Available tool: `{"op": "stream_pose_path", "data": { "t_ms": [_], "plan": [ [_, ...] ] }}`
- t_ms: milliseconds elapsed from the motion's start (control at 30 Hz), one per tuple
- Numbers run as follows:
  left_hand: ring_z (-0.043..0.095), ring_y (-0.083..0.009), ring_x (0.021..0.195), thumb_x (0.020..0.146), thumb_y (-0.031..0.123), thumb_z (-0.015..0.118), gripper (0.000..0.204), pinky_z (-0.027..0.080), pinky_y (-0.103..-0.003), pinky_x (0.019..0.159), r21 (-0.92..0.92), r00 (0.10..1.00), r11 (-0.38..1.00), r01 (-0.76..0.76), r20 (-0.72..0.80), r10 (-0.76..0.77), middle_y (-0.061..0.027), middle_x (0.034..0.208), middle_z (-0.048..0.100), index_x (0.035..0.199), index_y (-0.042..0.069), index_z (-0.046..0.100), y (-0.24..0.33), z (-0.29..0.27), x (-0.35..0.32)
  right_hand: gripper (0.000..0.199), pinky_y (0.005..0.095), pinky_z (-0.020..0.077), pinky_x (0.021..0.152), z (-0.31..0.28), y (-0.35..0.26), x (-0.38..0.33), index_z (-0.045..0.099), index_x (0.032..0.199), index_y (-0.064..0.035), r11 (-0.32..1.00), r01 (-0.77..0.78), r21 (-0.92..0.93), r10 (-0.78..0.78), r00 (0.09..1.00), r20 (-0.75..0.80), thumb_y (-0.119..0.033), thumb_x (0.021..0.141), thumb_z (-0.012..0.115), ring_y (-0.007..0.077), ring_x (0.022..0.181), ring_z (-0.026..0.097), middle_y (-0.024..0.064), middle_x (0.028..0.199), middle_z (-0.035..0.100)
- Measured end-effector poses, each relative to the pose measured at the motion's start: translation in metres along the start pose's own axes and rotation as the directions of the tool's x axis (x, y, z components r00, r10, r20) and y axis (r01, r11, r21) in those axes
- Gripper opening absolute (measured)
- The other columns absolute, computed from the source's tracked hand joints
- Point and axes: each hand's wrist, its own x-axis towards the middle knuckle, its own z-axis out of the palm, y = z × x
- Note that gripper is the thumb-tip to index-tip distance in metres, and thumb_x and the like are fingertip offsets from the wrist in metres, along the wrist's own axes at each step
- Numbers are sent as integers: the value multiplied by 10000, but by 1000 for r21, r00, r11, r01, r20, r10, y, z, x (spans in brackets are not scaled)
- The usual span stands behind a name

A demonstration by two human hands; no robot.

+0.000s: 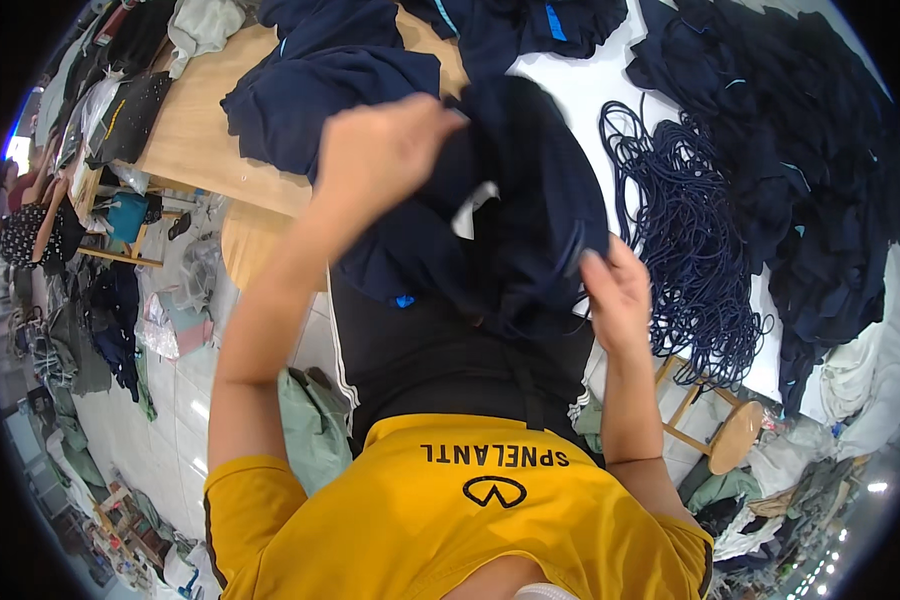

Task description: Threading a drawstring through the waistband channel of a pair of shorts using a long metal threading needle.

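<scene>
From my remote seat, I see the navy garment [540, 200] bunched over the person's lap, in front of the near edge of the tabletop [198, 140], its upper part overlapping that edge. My left hand [385, 145] is blurred at the garment's upper left, fingers curled together; I cannot tell whether its grip has cloth in it. My right hand [618, 300] has its grip on the garment's right edge, thumb against the cloth. A small bright blue tag [402, 301] shows at the garment's lower left. Just right of the garment, a tangle of navy cords [685, 235] spills over the tabletop's near edge, and beside it a large heap of dark clothes [800, 170] covers the right end. Another folded navy cloth [315, 105] lies left of centre on the wooden part, and a round stool [735, 437] stands below the near edge, to the right.
</scene>
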Motion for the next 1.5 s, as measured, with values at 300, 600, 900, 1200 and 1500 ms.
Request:
{"op": "stream_pose_path", "data": {
  "t_ms": [300,600,900,1200,1500],
  "plan": [
    [608,-219,911,677,69,655,236,441,-406,874,286,926,912,-293,-155,346,-7,940,663,902,137,673,-84,-14,14,249,362,437,880,0,-1,-33,673,983,-26,559,466,-686,-303,885,355,-136,766,727,301,979,588,169,1071,628],
    [522,-172,852,598,229,757,254,410,-315,747,-309,892,894,-325,-415,181,50,951,545,839,219,679,88,52,11,261,262,490,799,-15,-70,1,674,1030,13,402,387,-830,-475,863,173,66,775,653,207,857,658,136,948,684],
    [637,-138,685,832,182,705,224,479,-241,656,-731,619,439,522,679,394,-101,777,691,919,-24,689,54,50,-35,75,207,426,683,-53,-76,-24,611,926,9,605,52,-794,-93,996,-5,-29,861,616,78,723,523,24,779,601],
    [558,-361,568,794,278,696,338,410,-402,516,-724,797,670,163,497,343,-167,554,537,644,3,568,98,37,-32,1015,348,426,948,-14,-76,-1,339,1416,-36,677,192,-710,140,914,381,-196,572,879,253,1127,507,166,1398,380],
    [531,-230,443,668,298,811,306,410,-301,424,-267,981,963,-36,-192,-16,-56,537,547,591,79,611,22,-3,-20,1126,463,372,992,-97,26,-3,141,1476,-31,23,-79,-997,-376,923,-82,-58,572,811,490,1251,371,333,1465,173]
  ]
}}
